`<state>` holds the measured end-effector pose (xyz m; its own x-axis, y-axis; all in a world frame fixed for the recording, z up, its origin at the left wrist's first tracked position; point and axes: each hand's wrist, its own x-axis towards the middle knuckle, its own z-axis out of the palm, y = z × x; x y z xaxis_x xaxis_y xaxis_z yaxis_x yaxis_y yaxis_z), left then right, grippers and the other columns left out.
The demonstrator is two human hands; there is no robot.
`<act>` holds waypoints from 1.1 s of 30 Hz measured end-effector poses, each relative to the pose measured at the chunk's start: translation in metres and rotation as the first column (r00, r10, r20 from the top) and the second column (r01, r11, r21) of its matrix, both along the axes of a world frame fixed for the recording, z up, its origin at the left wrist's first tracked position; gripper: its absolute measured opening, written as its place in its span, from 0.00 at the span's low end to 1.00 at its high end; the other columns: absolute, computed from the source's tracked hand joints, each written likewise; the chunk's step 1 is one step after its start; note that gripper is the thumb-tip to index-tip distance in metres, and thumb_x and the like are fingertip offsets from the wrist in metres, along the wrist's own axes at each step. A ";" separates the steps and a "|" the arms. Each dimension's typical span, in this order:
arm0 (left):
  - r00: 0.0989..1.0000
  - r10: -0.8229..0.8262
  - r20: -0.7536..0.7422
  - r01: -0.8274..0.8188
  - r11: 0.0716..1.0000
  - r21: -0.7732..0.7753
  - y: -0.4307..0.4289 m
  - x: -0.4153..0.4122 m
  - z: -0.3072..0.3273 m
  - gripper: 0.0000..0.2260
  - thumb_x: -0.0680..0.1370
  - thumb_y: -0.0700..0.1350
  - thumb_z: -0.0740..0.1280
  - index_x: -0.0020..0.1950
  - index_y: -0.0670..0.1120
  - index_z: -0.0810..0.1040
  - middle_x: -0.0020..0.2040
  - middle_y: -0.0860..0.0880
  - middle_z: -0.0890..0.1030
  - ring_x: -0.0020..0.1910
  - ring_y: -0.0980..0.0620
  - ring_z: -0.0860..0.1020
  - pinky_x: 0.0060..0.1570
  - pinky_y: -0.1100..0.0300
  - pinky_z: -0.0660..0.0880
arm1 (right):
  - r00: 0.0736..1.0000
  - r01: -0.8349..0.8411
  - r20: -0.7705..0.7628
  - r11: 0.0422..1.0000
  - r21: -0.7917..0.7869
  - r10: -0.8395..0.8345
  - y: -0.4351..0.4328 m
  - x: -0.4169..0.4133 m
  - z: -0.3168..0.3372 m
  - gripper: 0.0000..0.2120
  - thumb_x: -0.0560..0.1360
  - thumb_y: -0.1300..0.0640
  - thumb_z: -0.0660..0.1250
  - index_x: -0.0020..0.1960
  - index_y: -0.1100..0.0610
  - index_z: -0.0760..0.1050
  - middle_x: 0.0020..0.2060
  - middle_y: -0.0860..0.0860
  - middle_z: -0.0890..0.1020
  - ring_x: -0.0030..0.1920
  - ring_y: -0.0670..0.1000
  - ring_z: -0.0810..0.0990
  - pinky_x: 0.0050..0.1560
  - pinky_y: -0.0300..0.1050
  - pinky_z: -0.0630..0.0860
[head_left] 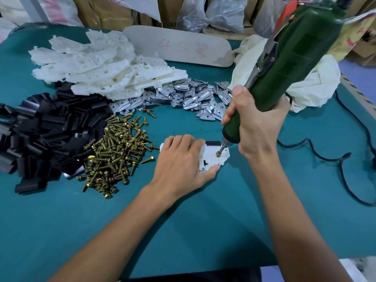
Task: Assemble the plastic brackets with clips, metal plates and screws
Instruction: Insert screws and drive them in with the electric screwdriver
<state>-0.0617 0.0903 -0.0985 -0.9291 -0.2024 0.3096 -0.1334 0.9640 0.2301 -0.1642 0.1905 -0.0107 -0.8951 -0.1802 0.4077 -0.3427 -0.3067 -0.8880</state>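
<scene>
**Where is the piece you are working on?**

Under my left grip. The fingers curl over the white plastic bracket and the thumb hooks its near edge, pinning it flat on the worktop. A black clip sits on its far edge, just past those fingertips.

**And the other side?**

My right grip is wrapped tight around the green electric screwdriver, low on the barrel. Its bit comes out below that grip and sits in the head of a brass screw at the bracket's corner, just right of the left fingertips. I cannot tell how deep the screw is.

**The tool looks tilted.**

It is; the top leans away to the right of my grip. I judge that the main risk, since a slanted bit can slip out or cross-thread the screw. I'd bring the barrel upright over the screw, press straight down, and stop once the head seats so the plastic does not crack.

**Is the left side doing enough?**

I'd bear down harder there, because the torque will try to spin the bracket, and hold the fingertips clear of the bit. The loose screws lie just left of the left grip and the metal plates lie beyond it. The power cable trails right of the right grip; I'd mind it does not drag.
</scene>
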 end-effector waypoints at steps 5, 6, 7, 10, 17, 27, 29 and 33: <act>1.000 0.008 0.018 -0.007 1.000 -0.007 0.000 -0.001 0.000 0.31 0.73 0.70 0.58 0.60 0.47 0.80 0.50 0.49 0.78 0.52 0.45 0.76 0.59 0.53 0.66 | 1.000 0.014 -0.007 1.000 0.020 -0.014 -0.002 0.001 -0.002 0.14 0.72 0.56 0.73 0.41 0.64 0.72 0.25 0.49 0.74 0.22 0.52 0.72 0.27 0.47 0.73; 1.000 0.007 0.022 -0.007 1.000 -0.012 0.000 -0.001 0.000 0.31 0.73 0.70 0.58 0.61 0.47 0.80 0.50 0.49 0.78 0.52 0.45 0.76 0.59 0.53 0.66 | 1.000 0.020 0.001 1.000 0.022 -0.020 -0.002 0.000 -0.002 0.14 0.72 0.55 0.73 0.41 0.64 0.72 0.25 0.50 0.74 0.22 0.52 0.72 0.27 0.47 0.73; 1.000 0.006 0.028 -0.006 1.000 -0.016 0.000 -0.001 0.000 0.32 0.73 0.70 0.58 0.61 0.47 0.80 0.50 0.49 0.78 0.52 0.45 0.75 0.59 0.54 0.65 | 1.000 0.029 0.005 0.999 0.026 -0.029 -0.002 0.000 -0.002 0.15 0.72 0.55 0.74 0.42 0.64 0.72 0.25 0.50 0.74 0.22 0.53 0.73 0.27 0.47 0.73; 0.999 0.009 0.042 -0.008 1.000 -0.023 0.000 -0.001 0.001 0.32 0.73 0.71 0.57 0.61 0.48 0.79 0.51 0.49 0.78 0.53 0.45 0.75 0.59 0.54 0.63 | 0.999 0.043 0.006 0.998 0.039 -0.043 -0.002 -0.001 -0.002 0.16 0.72 0.53 0.75 0.41 0.62 0.71 0.26 0.50 0.75 0.21 0.53 0.73 0.27 0.47 0.72; 0.999 0.015 0.052 -0.014 1.000 -0.012 0.001 -0.001 0.004 0.32 0.73 0.71 0.56 0.62 0.48 0.79 0.51 0.49 0.78 0.53 0.45 0.75 0.59 0.54 0.64 | 0.999 0.036 0.008 0.999 0.037 -0.036 -0.003 -0.002 0.000 0.14 0.72 0.53 0.76 0.40 0.57 0.72 0.27 0.49 0.75 0.22 0.53 0.74 0.27 0.47 0.73; 0.997 0.020 0.072 -0.018 1.000 -0.022 0.002 0.000 0.005 0.32 0.72 0.68 0.56 0.61 0.46 0.79 0.50 0.47 0.77 0.52 0.44 0.75 0.59 0.51 0.67 | 0.999 0.032 0.025 0.999 0.018 -0.033 -0.003 -0.003 -0.002 0.12 0.71 0.55 0.75 0.39 0.57 0.72 0.26 0.52 0.74 0.21 0.54 0.72 0.28 0.46 0.72; 0.997 0.020 0.073 -0.018 1.000 -0.021 0.002 0.000 0.005 0.32 0.72 0.68 0.57 0.62 0.46 0.79 0.51 0.47 0.77 0.52 0.44 0.75 0.60 0.51 0.66 | 0.999 0.034 0.021 0.999 0.015 -0.034 -0.002 -0.003 -0.002 0.12 0.71 0.55 0.74 0.39 0.57 0.72 0.26 0.51 0.74 0.21 0.54 0.72 0.28 0.46 0.72; 0.997 0.020 0.070 -0.018 1.000 -0.022 0.002 0.001 0.005 0.32 0.72 0.67 0.57 0.62 0.46 0.79 0.50 0.47 0.77 0.52 0.44 0.75 0.60 0.51 0.67 | 0.999 0.038 0.012 0.999 0.028 -0.039 -0.004 -0.002 -0.001 0.14 0.72 0.53 0.76 0.40 0.58 0.72 0.26 0.50 0.75 0.22 0.53 0.73 0.28 0.47 0.73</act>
